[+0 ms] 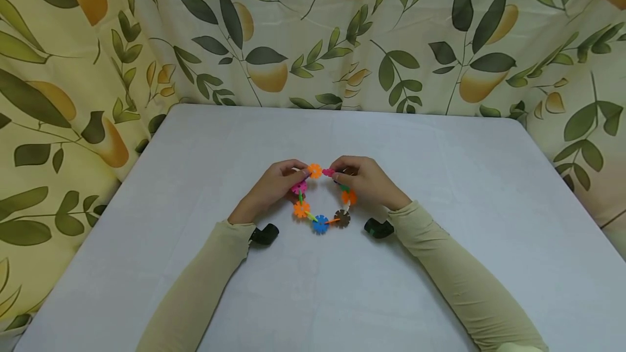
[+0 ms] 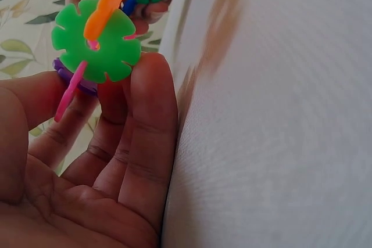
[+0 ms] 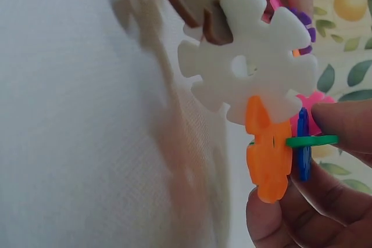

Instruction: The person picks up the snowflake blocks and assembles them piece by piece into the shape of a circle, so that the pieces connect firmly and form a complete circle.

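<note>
A loop of interlocking plastic flower discs is held up between both hands in the head view, with a blue disc point(image 1: 320, 224) and a brown disc point(image 1: 342, 218) on its near side. My left hand point(image 1: 271, 186) pinches its far left part, beside an orange disc point(image 1: 315, 170). In the left wrist view, thumb and fingers are at a purple disc point(image 2: 72, 78), behind a green disc point(image 2: 110, 50). My right hand point(image 1: 367, 175) pinches the far right part next to a pink disc point(image 1: 328, 172). Its fingers surround a blue disc point(image 3: 303, 164), close to a white disc point(image 3: 267, 56).
A white cloth covers the table point(image 1: 313, 297). Behind and beside it hangs a curtain point(image 1: 313, 31) printed with leaves and fruit. Dark wrist-worn devices show below the left cuff point(image 1: 265, 234) and the right cuff point(image 1: 379, 228).
</note>
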Tool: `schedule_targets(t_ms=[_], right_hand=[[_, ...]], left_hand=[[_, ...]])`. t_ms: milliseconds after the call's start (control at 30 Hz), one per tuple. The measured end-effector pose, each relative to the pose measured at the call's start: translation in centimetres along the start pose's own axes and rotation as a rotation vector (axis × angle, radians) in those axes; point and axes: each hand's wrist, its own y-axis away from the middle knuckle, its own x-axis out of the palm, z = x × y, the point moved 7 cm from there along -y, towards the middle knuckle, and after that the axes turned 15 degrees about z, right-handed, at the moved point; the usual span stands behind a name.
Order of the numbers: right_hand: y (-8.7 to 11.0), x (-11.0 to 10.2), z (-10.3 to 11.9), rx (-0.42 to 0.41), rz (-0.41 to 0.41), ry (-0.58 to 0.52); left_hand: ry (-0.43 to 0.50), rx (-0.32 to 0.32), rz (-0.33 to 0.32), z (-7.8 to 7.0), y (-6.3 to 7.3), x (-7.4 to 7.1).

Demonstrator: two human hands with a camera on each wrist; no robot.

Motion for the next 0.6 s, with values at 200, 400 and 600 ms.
schedule_targets(t_ms=[200, 400, 600], right_hand=[[0.11, 0.05, 0.1, -0.001, -0.004, 0.006], [0.1, 0.18, 0.2, -0.019, -0.002, 0.004], [0.05, 0.44, 0.25, -0.014, 0.004, -0.017]], left_hand=[[-0.009, -0.001, -0.003, -0.11, 0.03, 0.14], [-0.017, -0.004, -0.004, -0.06, 0.08, 0.11], [-0.043, -0.009, -0.008, -0.11, 0.21, -0.01]])
